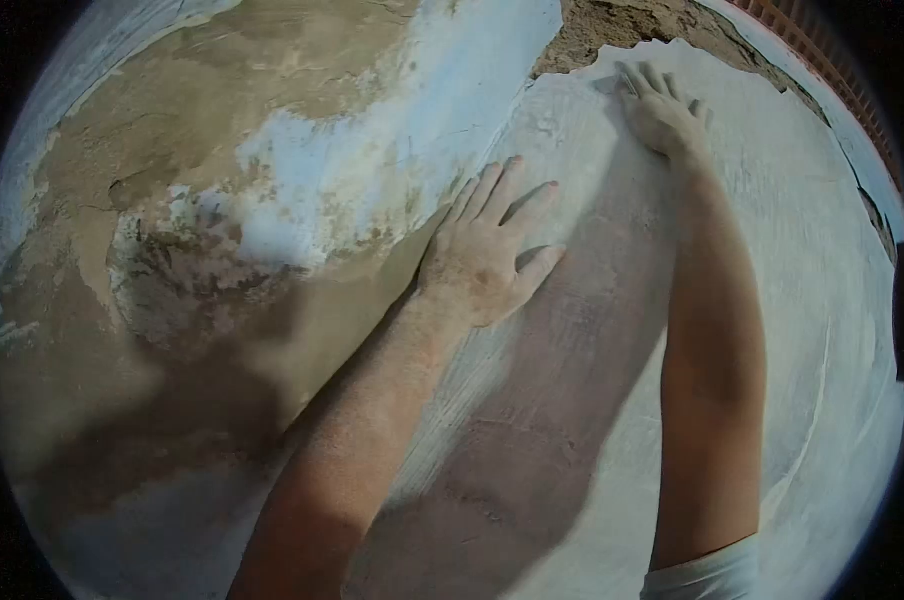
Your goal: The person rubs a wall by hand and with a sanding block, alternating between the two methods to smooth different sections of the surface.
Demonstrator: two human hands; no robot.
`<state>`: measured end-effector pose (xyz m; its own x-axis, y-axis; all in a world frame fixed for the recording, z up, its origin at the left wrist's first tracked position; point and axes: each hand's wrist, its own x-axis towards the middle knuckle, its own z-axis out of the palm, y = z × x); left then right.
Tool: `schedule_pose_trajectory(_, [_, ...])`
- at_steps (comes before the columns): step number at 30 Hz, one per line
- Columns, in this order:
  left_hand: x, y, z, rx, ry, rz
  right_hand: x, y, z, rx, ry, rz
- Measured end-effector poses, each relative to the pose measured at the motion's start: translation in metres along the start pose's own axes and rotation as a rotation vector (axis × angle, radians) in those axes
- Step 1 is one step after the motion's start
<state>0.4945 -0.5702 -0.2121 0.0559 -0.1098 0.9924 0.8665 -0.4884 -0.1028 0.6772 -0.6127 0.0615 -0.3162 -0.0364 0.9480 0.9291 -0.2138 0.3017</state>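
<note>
My left hand [487, 245] lies flat, fingers spread, on the pale grey plaster layer [592, 330] near its left edge. Higher up and to the right, my right hand [662, 110] rests on the same layer just below its ragged top edge, with its fingers apart. Neither hand holds anything. Both bare forearms reach up from the bottom of the view, and a light sleeve shows at the right elbow. A broad shadow falls across the plaster between the arms.
Left of the plaster is brown, patchy wall [322, 60] with a pale blue painted area [452, 80]. Rough, crumbly wall [612, 30] shows along the top. A reddish slatted or tiled structure [822, 60] stands at the upper right.
</note>
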Motion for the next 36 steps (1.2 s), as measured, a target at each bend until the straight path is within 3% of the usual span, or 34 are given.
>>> schedule_pose_trajectory(5, [-0.003, -0.005, -0.002, 0.07, 0.003, 0.046, 0.006, -0.065, 0.02, 0.055, 0.037, -0.094])
schedule_pose_trajectory(7, [-0.003, -0.006, -0.003, 0.032, 0.022, 0.052, -0.002, -0.075, 0.025, 0.07, 0.06, -0.243])
schedule_pose_trajectory(12, [-0.002, -0.002, -0.011, -0.075, -0.02, 0.043, -0.049, -0.044, -0.001, 0.144, -0.008, -0.56])
schedule_pose_trajectory(15, [-0.002, -0.005, -0.01, -0.05, -0.038, 0.055, -0.023, -0.01, 0.006, 0.048, 0.005, -0.384])
schedule_pose_trajectory(16, [-0.002, -0.006, -0.01, -0.035, -0.045, 0.061, -0.017, -0.013, 0.006, 0.091, 0.028, -0.258])
schedule_pose_trajectory(19, [-0.004, -0.009, -0.009, -0.076, -0.048, 0.066, -0.011, -0.053, -0.005, 0.131, 0.01, -0.134])
schedule_pose_trajectory(23, [-0.003, -0.009, -0.014, -0.059, -0.071, 0.078, -0.051, -0.046, 0.005, 0.136, 0.039, -0.433])
schedule_pose_trajectory(27, [-0.004, -0.012, -0.013, -0.066, -0.043, 0.1, -0.034, -0.017, -0.006, 0.042, 0.032, -0.254])
schedule_pose_trajectory(31, [-0.006, -0.013, -0.007, -0.091, -0.022, 0.111, -0.021, -0.058, 0.0, 0.096, 0.092, -0.168])
schedule_pose_trajectory(36, [-0.003, -0.01, -0.011, -0.082, -0.066, 0.086, -0.055, -0.027, 0.002, 0.085, 0.067, -0.425])
